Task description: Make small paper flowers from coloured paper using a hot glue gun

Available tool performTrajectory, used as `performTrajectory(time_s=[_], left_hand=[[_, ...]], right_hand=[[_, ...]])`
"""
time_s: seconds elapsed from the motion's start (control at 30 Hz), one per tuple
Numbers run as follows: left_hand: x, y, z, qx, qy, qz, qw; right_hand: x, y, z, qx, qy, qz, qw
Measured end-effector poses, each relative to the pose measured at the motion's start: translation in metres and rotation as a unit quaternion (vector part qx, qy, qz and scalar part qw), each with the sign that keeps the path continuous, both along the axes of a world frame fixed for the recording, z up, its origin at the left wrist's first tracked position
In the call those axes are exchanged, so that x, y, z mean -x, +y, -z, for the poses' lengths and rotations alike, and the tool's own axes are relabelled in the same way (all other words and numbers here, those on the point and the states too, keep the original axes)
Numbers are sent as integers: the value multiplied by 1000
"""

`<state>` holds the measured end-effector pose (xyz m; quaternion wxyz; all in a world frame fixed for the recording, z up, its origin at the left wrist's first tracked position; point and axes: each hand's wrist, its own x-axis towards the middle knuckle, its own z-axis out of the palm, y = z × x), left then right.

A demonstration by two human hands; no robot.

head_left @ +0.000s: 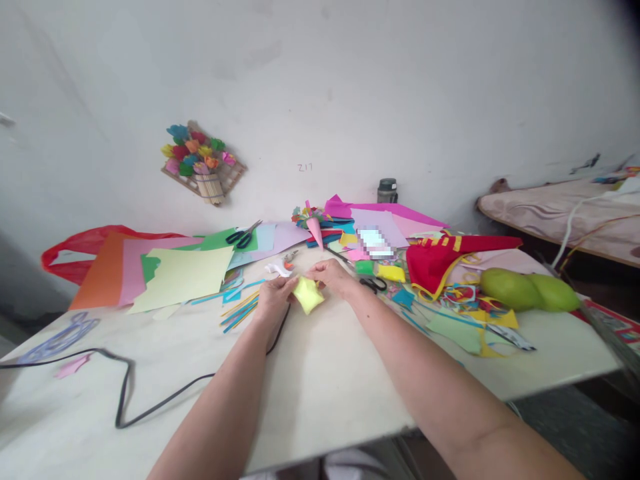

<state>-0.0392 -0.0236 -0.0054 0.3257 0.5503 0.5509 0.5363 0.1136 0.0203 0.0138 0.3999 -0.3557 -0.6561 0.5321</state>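
This is looking like a home craft space: paper (pixel 183 277), scissors (pixel 244 237) and scraps (pixel 453 332) are lying across a table (pixel 325 393), flowers (pixel 193 147) are hanging on the wall (pixel 350 100), and fruit (pixel 513 289) and a flask (pixel 387 191) are sitting nearby.

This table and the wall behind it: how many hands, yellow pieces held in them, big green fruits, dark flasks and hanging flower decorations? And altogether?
Hands: 2, the left hand and right hand
Held yellow piece: 1
Green fruits: 2
Dark flask: 1
Flower decoration: 1
Total: 7
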Motion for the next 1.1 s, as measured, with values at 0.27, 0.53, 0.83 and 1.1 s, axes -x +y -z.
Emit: performTrajectory(time_s=[0.27,0.53,0.83,1.1], left_hand=[[10,5,2,-42,-5,-22,999],[21,9,0,-102,-97,-177,974],[2,0,-3,-21,-61,38,997],[-1,-3,-5,17,-50,103,993]], right_hand=[[-10,10,-5,-14,40,32,999],[-19,19,-10,-28,67,148,986],[-5,3,-7,-45,19,16,999],[-1,3,0,-30,29,-4,999]])
